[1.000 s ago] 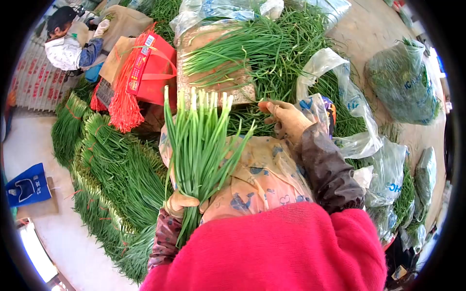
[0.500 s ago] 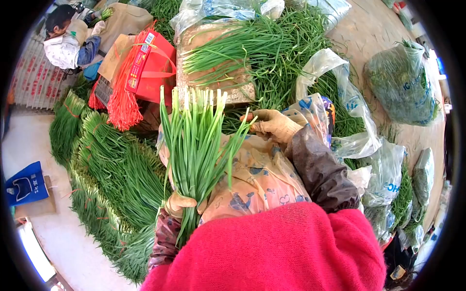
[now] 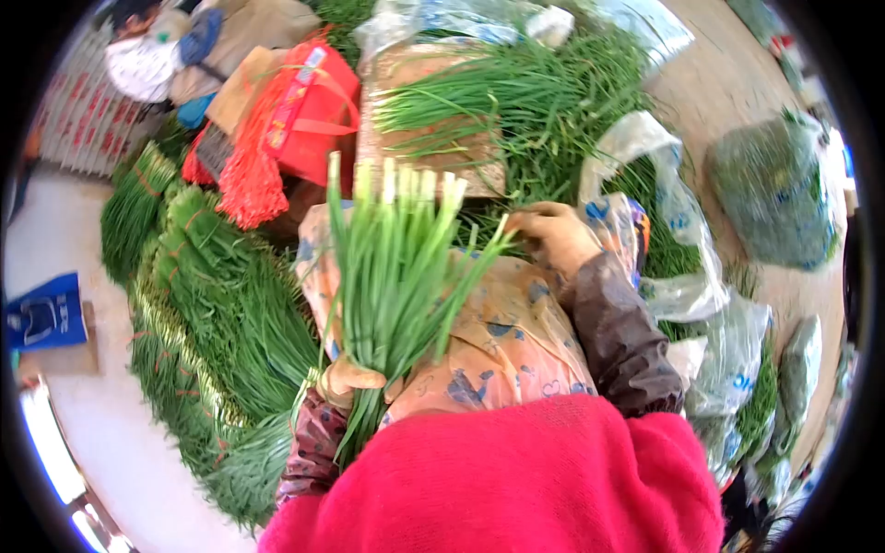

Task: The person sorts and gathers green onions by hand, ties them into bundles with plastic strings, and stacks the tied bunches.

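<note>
My left hand (image 3: pixel 348 380), in a pale glove, is wrapped round the lower part of a bunch of green stalks (image 3: pixel 392 276). Their whitish cut ends point away from me. My right hand (image 3: pixel 556 238), gloved too, is to the right of the bunch, its fingers curled at the tip of a stalk leaning out to the right; whether they grip it is unclear. A patterned apron (image 3: pixel 502 341) covers my lap. Beyond it, loose stalks (image 3: pixel 479 92) lie across a worn board (image 3: pixel 433 170).
Tied green bundles (image 3: pixel 217 295) are piled at the left. Red ties (image 3: pixel 251 175) hang by a red bag (image 3: pixel 318 120). Filled plastic bags (image 3: pixel 774 189) stand at the right. A blue bag (image 3: pixel 48 313) lies far left. Another person (image 3: pixel 147 64) sits at the upper left.
The view has shifted, moving the board and bags rightward. My right hand came in toward the bunch, then drew slightly back. My left hand keeps its hold on the stalks.
</note>
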{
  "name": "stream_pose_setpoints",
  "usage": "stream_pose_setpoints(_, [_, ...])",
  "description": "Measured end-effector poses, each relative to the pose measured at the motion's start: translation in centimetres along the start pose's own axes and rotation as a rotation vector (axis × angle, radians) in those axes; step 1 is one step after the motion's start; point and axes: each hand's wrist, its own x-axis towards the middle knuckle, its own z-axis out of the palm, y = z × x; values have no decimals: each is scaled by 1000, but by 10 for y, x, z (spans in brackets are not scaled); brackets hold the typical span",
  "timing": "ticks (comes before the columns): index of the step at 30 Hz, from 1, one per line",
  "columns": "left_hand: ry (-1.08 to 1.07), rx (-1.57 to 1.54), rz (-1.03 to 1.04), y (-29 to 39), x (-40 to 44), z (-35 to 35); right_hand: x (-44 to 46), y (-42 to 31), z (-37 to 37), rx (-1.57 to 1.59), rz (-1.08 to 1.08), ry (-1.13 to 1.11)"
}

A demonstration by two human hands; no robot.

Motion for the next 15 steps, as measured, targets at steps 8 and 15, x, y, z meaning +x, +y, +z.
stream_pose_setpoints(8, [60,146,-42,2,5,-1,62,-11,-128,78,-238,860])
stream_pose_setpoints(15, [32,130,14,15,28,17,-10,-127,-21,-1230,-675,179])
